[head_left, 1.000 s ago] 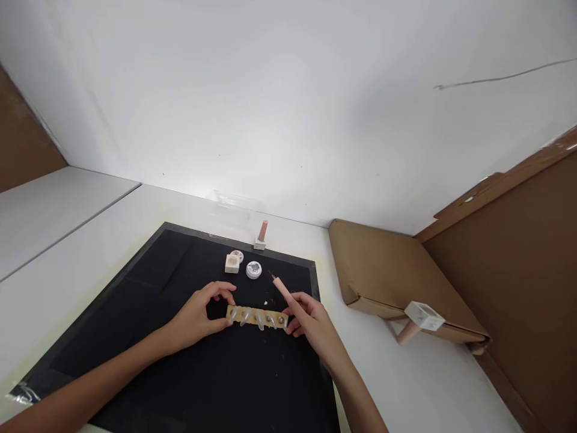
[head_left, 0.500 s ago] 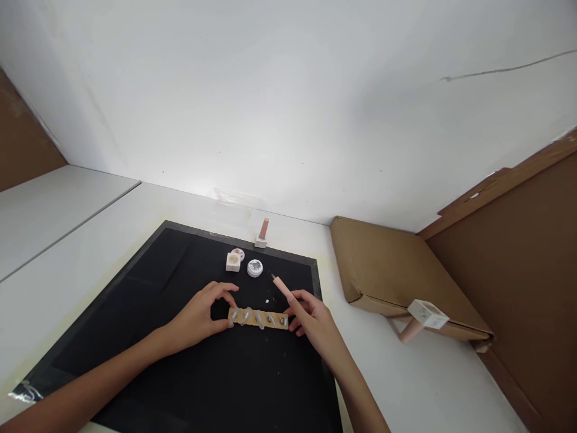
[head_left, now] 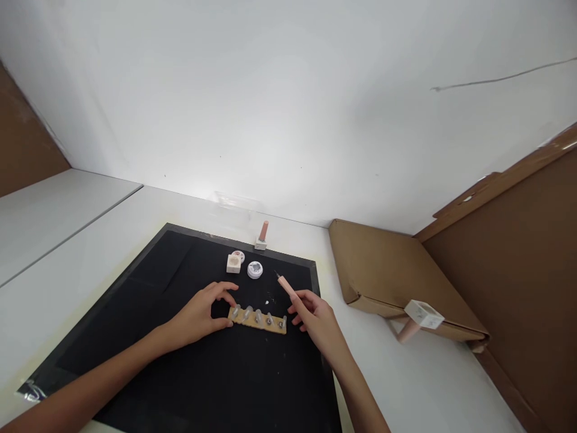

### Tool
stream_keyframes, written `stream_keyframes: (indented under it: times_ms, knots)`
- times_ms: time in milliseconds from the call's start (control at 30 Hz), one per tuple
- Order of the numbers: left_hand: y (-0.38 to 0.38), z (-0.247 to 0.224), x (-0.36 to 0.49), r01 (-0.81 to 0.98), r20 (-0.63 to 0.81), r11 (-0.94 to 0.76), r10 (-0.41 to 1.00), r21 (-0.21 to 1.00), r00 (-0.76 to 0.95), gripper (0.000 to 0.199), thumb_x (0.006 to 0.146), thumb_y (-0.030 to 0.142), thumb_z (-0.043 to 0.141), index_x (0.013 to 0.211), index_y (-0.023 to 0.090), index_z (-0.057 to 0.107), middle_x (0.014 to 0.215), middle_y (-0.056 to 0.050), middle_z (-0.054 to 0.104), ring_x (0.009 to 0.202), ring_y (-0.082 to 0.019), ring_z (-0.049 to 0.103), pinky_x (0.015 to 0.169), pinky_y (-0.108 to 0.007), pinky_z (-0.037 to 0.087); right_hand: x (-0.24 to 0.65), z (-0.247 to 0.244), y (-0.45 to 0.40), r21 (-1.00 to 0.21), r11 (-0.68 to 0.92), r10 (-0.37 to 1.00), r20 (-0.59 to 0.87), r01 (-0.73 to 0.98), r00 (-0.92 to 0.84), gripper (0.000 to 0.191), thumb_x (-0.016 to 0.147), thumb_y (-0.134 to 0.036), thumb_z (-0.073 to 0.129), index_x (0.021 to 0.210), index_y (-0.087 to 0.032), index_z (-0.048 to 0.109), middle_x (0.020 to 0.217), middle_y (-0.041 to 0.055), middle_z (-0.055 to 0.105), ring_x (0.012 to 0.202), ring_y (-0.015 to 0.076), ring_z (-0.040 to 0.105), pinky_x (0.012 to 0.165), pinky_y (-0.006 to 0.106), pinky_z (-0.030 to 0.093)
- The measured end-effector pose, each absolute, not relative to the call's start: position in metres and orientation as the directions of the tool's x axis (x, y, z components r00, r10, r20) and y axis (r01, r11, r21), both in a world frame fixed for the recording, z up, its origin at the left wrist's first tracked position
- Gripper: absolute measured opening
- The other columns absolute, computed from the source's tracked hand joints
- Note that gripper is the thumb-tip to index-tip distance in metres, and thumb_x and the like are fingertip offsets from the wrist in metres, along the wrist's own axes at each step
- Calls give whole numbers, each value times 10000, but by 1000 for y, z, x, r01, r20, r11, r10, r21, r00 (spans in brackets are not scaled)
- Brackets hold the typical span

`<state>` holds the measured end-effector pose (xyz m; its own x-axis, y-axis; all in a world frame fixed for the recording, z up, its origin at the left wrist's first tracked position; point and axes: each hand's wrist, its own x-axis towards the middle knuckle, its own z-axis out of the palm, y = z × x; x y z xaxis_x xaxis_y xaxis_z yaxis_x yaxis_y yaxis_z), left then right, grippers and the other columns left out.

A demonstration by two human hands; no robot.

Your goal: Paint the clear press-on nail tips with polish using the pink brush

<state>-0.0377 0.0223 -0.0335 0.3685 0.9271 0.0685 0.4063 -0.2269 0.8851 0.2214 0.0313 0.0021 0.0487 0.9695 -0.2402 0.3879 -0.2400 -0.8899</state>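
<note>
A narrow tan strip (head_left: 262, 328) lies on the black mat (head_left: 216, 367) with several clear nail tips (head_left: 258, 316) standing in a row along it. My left hand (head_left: 208, 310) pinches the strip's left end between thumb and finger. In my right hand (head_left: 315, 316) is a nail polish brush (head_left: 286, 285) with a pink handle, its dark tip pointing up and left, clear of the strip. The right fingers are beside the strip's right end, slightly apart from it. Behind the strip stand an uncapped square white bottle (head_left: 233, 264) and a small round white jar (head_left: 255, 270).
A pink-capped bottle (head_left: 262, 236) stands at the mat's back edge, near a clear plastic tray (head_left: 234, 201). To the right lies a flat cardboard box (head_left: 387, 264), with another pink-capped bottle (head_left: 424, 315) by its front edge. A white wall (head_left: 270, 108) rises behind.
My right hand and the brush have shifted slightly right, and the right fingers have come off the strip's end. The strip's right end sits a little lower. My left hand keeps its hold.
</note>
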Motion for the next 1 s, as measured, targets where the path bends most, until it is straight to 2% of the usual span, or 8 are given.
stream_keyframes:
  times_ms: [133,233,367,567,733,833,1000]
  knots:
    - [25,-28,-44,372,105,-270,907,888,408,518,676,134,682,1165,258,562,978,-21,702,917,-216,611,856,-355,468,221,2,31,-890,-218,975,-216,400,52,305,768,-462,596,832,-169,649,617,-15,613,478,117,548,434,228,389]
    - [28,-26,-47,356,151,-290,916,888,371,362,738,140,607,1088,231,591,918,-25,681,802,-173,606,756,-301,491,222,3,31,-888,-201,979,-198,413,51,288,794,-431,604,845,-150,642,625,-22,609,480,102,544,442,222,394]
    - [34,-32,-47,372,218,-293,948,881,231,192,778,148,552,958,200,593,814,-17,637,718,-152,573,688,-281,476,221,6,29,-884,-187,982,-184,429,48,258,826,-396,596,862,-145,643,639,-22,606,495,98,546,451,218,403]
    - [52,-41,-46,422,300,-275,954,864,8,299,777,210,587,1075,201,572,970,-53,614,900,-204,582,745,-315,456,221,12,25,-870,-180,982,-182,459,40,191,910,-317,553,902,-138,620,686,-30,595,547,91,556,523,233,471]
    - [65,-39,-39,428,305,-283,952,858,18,454,720,230,668,1166,228,582,1111,-73,635,988,-241,570,773,-343,465,221,12,25,-855,-175,983,-181,488,35,191,930,-310,537,919,-135,611,748,-16,613,608,100,590,571,253,512]
    - [69,-37,-35,414,293,-281,955,866,37,383,732,225,670,1113,236,633,1079,-60,670,1001,-246,569,790,-352,466,221,12,25,-851,-159,986,-166,501,30,196,930,-315,539,931,-132,610,763,-12,618,616,103,598,571,255,516]
    - [70,-35,-36,347,260,-243,966,906,-2,288,753,223,692,1036,182,662,1061,-62,668,991,-236,577,824,-385,452,220,12,24,-854,-104,994,-107,510,23,207,922,-326,541,915,-132,611,712,-22,606,575,98,581,543,245,499]
